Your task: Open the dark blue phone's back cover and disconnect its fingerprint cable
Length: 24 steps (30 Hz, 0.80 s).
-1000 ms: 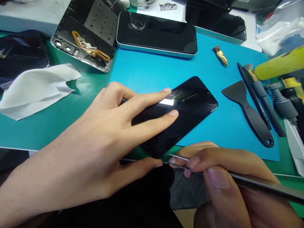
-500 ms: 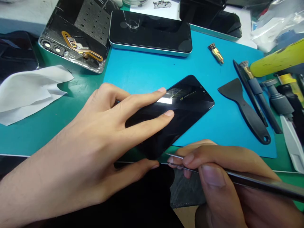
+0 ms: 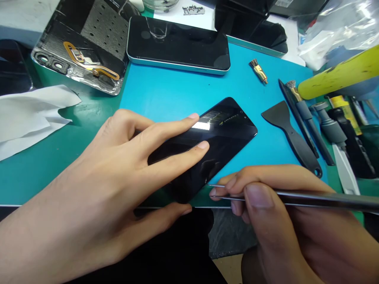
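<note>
A black smartphone lies slanted, its glossy dark face up, across the near edge of the blue mat. My left hand holds it in place: two fingers stretch across the glass, and the thumb is at its near corner. The other fingers are partly hidden. My right hand pinches a pair of thin metal tweezers between thumb and fingers. The tweezers' tips are slightly apart, and the upper tip is at the phone's near long edge; I cannot tell whether it touches.
Another phone lies behind. An opened phone housing with an orange flex cable is at back left, above white cloth. On the right are a small brush, a black scraper, a yellow tube and several tools.
The view has shifted slightly right. My right hand has moved the tweezers' tips a short way along the phone's near edge, away from me. My left hand stays on the phone.
</note>
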{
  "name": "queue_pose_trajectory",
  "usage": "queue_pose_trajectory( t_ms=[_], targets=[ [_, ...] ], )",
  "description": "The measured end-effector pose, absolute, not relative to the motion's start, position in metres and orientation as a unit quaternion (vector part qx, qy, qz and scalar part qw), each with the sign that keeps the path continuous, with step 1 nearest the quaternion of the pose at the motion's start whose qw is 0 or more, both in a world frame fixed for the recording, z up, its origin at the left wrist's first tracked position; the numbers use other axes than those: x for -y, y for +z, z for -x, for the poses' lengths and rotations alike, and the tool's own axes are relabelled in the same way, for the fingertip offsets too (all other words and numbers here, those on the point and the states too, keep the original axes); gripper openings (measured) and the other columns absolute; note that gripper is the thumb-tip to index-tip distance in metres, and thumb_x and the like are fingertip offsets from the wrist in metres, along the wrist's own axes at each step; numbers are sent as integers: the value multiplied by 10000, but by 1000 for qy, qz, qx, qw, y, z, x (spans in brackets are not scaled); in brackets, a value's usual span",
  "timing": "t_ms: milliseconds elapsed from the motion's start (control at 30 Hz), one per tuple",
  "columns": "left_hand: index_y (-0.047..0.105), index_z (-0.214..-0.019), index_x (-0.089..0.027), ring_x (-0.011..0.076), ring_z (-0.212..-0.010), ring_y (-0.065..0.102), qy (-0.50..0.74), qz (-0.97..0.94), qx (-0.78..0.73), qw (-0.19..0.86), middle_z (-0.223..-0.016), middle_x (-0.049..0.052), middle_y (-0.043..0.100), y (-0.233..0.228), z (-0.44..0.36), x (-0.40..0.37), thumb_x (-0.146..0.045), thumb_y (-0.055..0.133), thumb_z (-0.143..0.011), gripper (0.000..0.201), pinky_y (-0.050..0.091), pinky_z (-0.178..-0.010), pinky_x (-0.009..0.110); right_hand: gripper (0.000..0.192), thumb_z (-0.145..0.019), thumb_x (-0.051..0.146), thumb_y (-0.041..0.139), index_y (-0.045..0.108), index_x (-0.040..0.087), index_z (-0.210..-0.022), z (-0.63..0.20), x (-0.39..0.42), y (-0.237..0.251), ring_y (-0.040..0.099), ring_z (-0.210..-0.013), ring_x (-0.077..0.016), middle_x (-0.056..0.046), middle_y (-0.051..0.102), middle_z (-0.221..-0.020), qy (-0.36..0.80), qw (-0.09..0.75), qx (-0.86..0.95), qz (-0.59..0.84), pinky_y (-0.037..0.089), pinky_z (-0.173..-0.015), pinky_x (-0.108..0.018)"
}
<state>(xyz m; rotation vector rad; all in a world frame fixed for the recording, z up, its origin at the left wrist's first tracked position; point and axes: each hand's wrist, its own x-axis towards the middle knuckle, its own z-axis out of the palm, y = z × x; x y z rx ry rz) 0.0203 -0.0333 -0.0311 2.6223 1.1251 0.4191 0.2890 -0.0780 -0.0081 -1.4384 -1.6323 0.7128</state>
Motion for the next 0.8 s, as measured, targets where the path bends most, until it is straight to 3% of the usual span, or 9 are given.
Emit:
queue_pose_trajectory(
  t_ms=[133, 233, 400, 500, 667, 800],
  targets=[
    [372, -1861, -507, 368, -1233, 569, 147, -901, -389, 124, -1936, -252, 334, -31, -23, 33, -664, 479, -1178, 709, 675, -844, 628, 203, -1132, 193, 685, 802, 357, -1117, -300, 82, -4, 806, -798, -125, 44, 856, -1043, 245, 334, 710, 570, 618, -631, -247],
    [384, -1853, -522, 375, -1278, 591, 150, -897, -394, 134, -1929, -244, 361, -32, -26, 33, -664, 488, -1182, 693, 687, -863, 619, 222, -1144, 171, 661, 791, 350, -1144, -304, 81, -3, 794, -774, -89, 61, 860, -1051, 245, 322, 721, 563, 610, -636, -205],
    [341, -1862, -536, 371, -1339, 618, 145, -893, -397, 154, -1933, -223, 366, -28, -26, 34, -635, 484, -1202, 683, 712, -930, 608, 55, -1091, 310, 790, 827, 325, -1054, -298, 76, -5, 800, -779, -218, -32, 829, -969, 274, 381, 675, 569, 613, -569, -331],
    [359, -1860, -513, 360, -1331, 598, 133, -897, -395, 148, -1939, -242, 336, -25, -25, 35, -638, 469, -1207, 673, 718, -927, 608, 165, -1036, 487, 866, 844, 327, -998, -291, 70, -7, 778, -792, -285, -70, 775, -898, 286, 423, 638, 577, 600, -537, -388],
    [380, -1842, -538, 375, -1373, 612, 137, -892, -401, 157, -1933, -242, 352, -27, -26, 34, -656, 481, -1203, 658, 713, -965, 632, 223, -1019, 558, 865, 836, 338, -988, -287, 64, -9, 761, -794, -299, -74, 741, -868, 290, 422, 638, 575, 596, -533, -404],
    [383, -1845, -521, 372, -1351, 610, 139, -894, -396, 156, -1938, -238, 346, -27, -26, 33, -657, 478, -1204, 663, 708, -957, 633, 90, -1039, 415, 842, 820, 338, -999, -294, 68, -5, 758, -740, -260, -47, 761, -869, 287, 406, 646, 580, 599, -532, -381]
  ],
)
